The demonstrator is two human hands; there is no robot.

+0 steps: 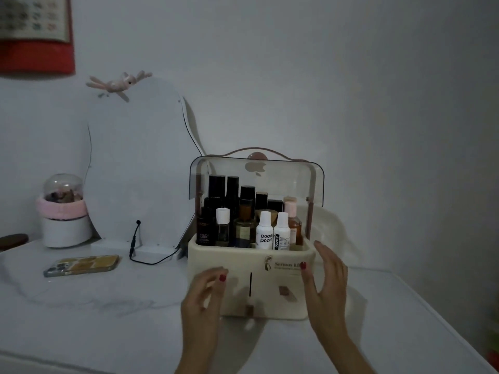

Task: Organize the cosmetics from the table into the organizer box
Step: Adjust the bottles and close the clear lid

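A cream organizer box (243, 261) stands on the white table, its clear lid (286, 179) swung up. Several cosmetics stand upright inside: dark bottles (216, 184) at the back, two white bottles (264, 230) in front, a pink-capped amber bottle (293, 222) at the right. My left hand (201, 295) hovers at the box's lower left front, fingers loosely curled, holding nothing. At the right front corner my right hand (326, 276) is spread wide, its thumb over the printed label. Whether either hand touches the box I cannot tell.
A phone (81, 265) lies flat to the left. Behind it stands a heart-shaped mirror (135, 163) with a black cable (135, 238) trailing to its base. A domed ornament on a white pot (64, 209) stands at far left. The wall is close behind.
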